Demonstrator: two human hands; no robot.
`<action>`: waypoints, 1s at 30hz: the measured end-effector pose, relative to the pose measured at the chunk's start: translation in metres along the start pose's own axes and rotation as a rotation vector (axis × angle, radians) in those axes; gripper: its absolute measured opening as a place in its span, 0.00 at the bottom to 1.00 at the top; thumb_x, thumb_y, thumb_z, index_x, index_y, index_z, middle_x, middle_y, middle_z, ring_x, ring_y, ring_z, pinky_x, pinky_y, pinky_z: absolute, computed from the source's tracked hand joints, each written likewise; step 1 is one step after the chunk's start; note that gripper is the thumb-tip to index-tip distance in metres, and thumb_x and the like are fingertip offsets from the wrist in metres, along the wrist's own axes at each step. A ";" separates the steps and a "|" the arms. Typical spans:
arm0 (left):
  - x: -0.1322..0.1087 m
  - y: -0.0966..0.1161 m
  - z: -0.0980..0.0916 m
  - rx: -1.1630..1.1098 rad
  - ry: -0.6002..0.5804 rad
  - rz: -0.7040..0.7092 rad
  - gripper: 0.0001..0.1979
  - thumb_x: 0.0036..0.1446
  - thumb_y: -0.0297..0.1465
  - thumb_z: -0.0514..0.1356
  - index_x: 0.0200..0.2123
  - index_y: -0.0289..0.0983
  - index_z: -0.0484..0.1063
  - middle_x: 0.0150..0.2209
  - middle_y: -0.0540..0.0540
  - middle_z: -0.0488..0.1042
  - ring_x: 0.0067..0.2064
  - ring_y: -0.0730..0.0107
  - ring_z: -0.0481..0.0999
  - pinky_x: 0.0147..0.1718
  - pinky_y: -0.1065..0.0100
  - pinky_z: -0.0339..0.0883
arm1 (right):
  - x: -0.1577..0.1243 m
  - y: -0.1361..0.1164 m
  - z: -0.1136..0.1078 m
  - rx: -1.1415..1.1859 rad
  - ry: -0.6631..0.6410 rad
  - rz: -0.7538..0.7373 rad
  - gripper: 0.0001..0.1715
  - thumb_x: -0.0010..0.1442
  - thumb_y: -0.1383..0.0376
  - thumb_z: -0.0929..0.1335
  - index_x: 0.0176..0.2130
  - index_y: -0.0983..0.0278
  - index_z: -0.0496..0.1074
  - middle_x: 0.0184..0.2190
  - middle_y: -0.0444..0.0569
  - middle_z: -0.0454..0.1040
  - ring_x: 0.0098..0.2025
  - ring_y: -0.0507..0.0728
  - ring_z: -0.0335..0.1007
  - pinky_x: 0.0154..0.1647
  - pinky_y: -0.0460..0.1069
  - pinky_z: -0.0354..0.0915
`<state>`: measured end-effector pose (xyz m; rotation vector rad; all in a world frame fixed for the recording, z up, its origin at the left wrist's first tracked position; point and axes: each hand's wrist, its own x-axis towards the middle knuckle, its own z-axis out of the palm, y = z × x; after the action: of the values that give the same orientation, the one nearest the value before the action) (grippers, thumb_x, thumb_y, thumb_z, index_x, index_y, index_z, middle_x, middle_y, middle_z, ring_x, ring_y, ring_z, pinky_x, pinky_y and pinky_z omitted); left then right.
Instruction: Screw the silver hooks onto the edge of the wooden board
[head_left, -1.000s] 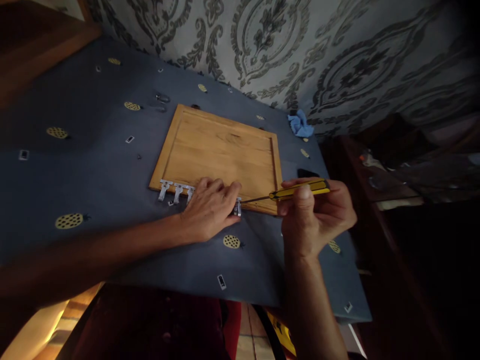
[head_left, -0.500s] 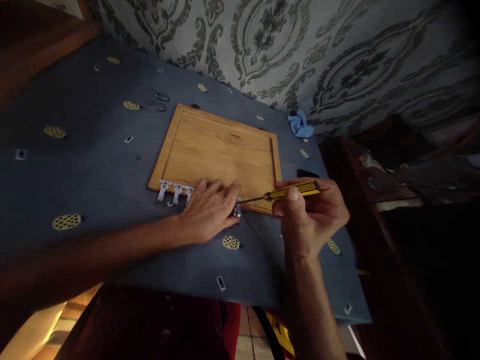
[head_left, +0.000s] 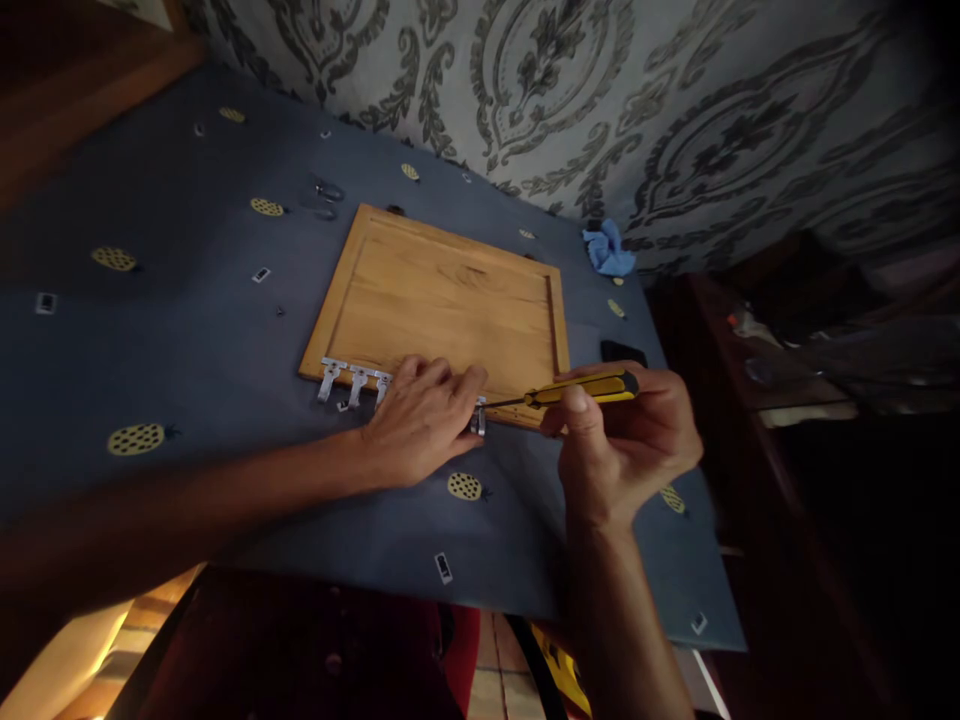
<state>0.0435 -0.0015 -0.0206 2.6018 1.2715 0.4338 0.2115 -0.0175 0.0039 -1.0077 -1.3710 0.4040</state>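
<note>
A wooden panel [head_left: 450, 290] with a raised frame lies flat on the cloth-covered table. Several metal hinges [head_left: 330, 380] line its near edge. My left hand [head_left: 424, 425] is closed over that edge, fingers pressed on the wood and thumb beside the hinge [head_left: 478, 421] nearest the screwdriver; it hides the hinges beneath it. In my right hand [head_left: 626, 440] is a yellow-and-black screwdriver [head_left: 581, 389], gripped by its handle between thumb and fingers. Its shaft points left, and the tip meets that hinge by my left fingers. The screw itself is too small to make out.
A blue crumpled cloth [head_left: 609, 250] and a dark flat object [head_left: 622, 353] lie right of the panel. Small metal pieces [head_left: 326, 190] rest beyond its left corner. A patterned wall covering [head_left: 555, 90] borders the table's far side. Dark shelving [head_left: 757, 340] stands at right.
The whole view has shifted slightly. My right hand has turned a little around the screwdriver handle, while my left hand keeps its place on the panel edge.
</note>
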 end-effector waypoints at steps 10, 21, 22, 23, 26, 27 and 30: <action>0.000 -0.001 0.001 -0.001 0.010 0.013 0.26 0.60 0.41 0.67 0.54 0.33 0.63 0.45 0.40 0.77 0.50 0.52 0.73 0.49 0.57 0.59 | 0.009 -0.003 -0.020 -0.047 -0.189 0.090 0.14 0.62 0.60 0.74 0.49 0.55 0.80 0.38 0.45 0.82 0.17 0.47 0.63 0.16 0.46 0.62; 0.001 0.001 -0.002 -0.006 -0.033 -0.001 0.26 0.61 0.41 0.67 0.54 0.34 0.63 0.46 0.41 0.77 0.51 0.52 0.73 0.50 0.57 0.58 | 0.002 0.005 -0.006 0.021 -0.009 0.045 0.15 0.54 0.61 0.80 0.35 0.59 0.73 0.30 0.41 0.75 0.18 0.47 0.63 0.12 0.43 0.59; 0.001 0.001 -0.002 -0.006 -0.034 -0.005 0.26 0.61 0.41 0.67 0.54 0.33 0.63 0.45 0.41 0.77 0.51 0.52 0.73 0.49 0.57 0.58 | 0.002 0.004 -0.006 0.024 -0.029 0.047 0.14 0.55 0.60 0.79 0.36 0.58 0.73 0.31 0.41 0.75 0.19 0.47 0.64 0.14 0.43 0.61; 0.001 0.001 -0.002 -0.008 -0.031 -0.005 0.26 0.61 0.41 0.67 0.54 0.33 0.63 0.45 0.41 0.77 0.51 0.52 0.73 0.49 0.57 0.58 | 0.003 0.004 -0.006 0.022 -0.059 0.057 0.12 0.56 0.60 0.78 0.38 0.58 0.74 0.32 0.41 0.75 0.20 0.47 0.66 0.15 0.44 0.63; 0.000 0.000 0.000 -0.009 -0.015 0.001 0.25 0.61 0.41 0.66 0.53 0.34 0.64 0.44 0.41 0.77 0.51 0.52 0.73 0.49 0.57 0.58 | 0.006 0.002 -0.013 -0.001 -0.195 0.119 0.09 0.60 0.58 0.75 0.41 0.57 0.78 0.35 0.44 0.75 0.24 0.50 0.71 0.22 0.47 0.70; 0.000 0.000 0.000 -0.008 -0.010 0.006 0.24 0.61 0.40 0.66 0.53 0.34 0.64 0.44 0.41 0.77 0.51 0.52 0.73 0.49 0.57 0.58 | 0.008 0.001 -0.015 -0.008 -0.232 0.128 0.07 0.61 0.58 0.75 0.40 0.57 0.79 0.35 0.44 0.75 0.25 0.50 0.72 0.24 0.49 0.71; -0.001 0.000 0.001 -0.003 -0.002 0.012 0.24 0.61 0.40 0.66 0.53 0.34 0.64 0.44 0.41 0.78 0.51 0.52 0.73 0.49 0.57 0.58 | 0.009 0.002 -0.018 0.001 -0.238 0.107 0.05 0.59 0.61 0.77 0.35 0.58 0.78 0.35 0.45 0.75 0.23 0.49 0.70 0.21 0.48 0.69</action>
<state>0.0432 -0.0018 -0.0216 2.6075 1.2545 0.4346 0.2303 -0.0161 0.0103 -1.0605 -1.5327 0.6199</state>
